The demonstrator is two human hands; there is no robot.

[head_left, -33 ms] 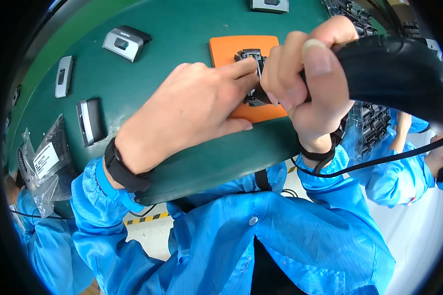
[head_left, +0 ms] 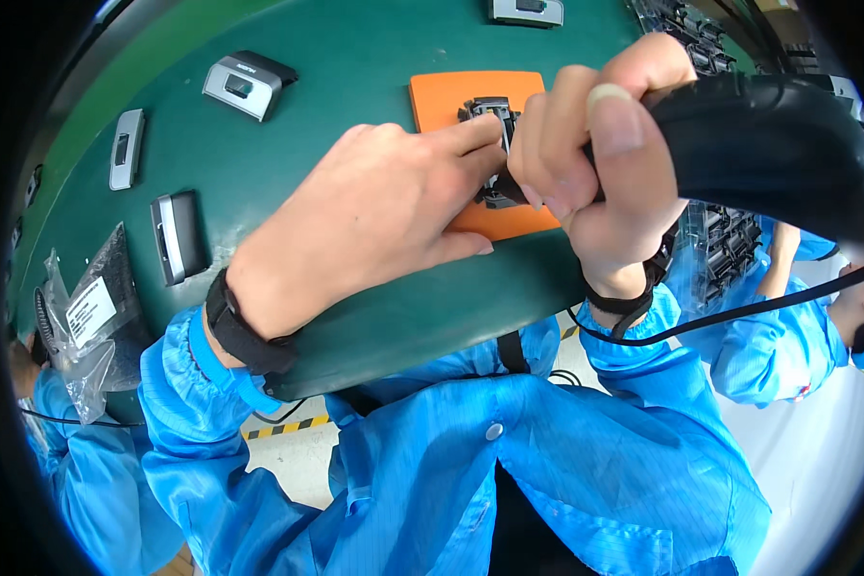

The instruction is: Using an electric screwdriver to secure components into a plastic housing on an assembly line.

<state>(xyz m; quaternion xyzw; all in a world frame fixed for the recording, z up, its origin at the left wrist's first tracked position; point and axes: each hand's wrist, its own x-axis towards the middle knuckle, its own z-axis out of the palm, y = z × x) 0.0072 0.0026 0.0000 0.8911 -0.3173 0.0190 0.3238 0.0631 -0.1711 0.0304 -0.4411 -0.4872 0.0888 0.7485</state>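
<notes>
On an orange pad (head_left: 437, 91) lies a black plastic part (head_left: 491, 104) with a metallic-looking strip, partly covered by my hands. My left hand (head_left: 365, 206) comes in from the left, its index and middle fingers pressed together on the part. Its thumb rests by the pad's near edge. Above the part's right side, my right hand (head_left: 605, 144) is wrapped round the thick black handle of an electric screwdriver (head_left: 768, 144), which leans up toward the right. The screwdriver's tip is hidden behind my fingers. Black straps circle both wrists.
Silver-and-black housings (head_left: 244, 84) stand about the green table (head_left: 355, 58). A clear bag (head_left: 91, 317) with dark contents lies at the left edge. Trays of black parts (head_left: 730, 240) are at the right. A cord (head_left: 758, 315) runs from my right wrist. Other people in blue sit on both sides.
</notes>
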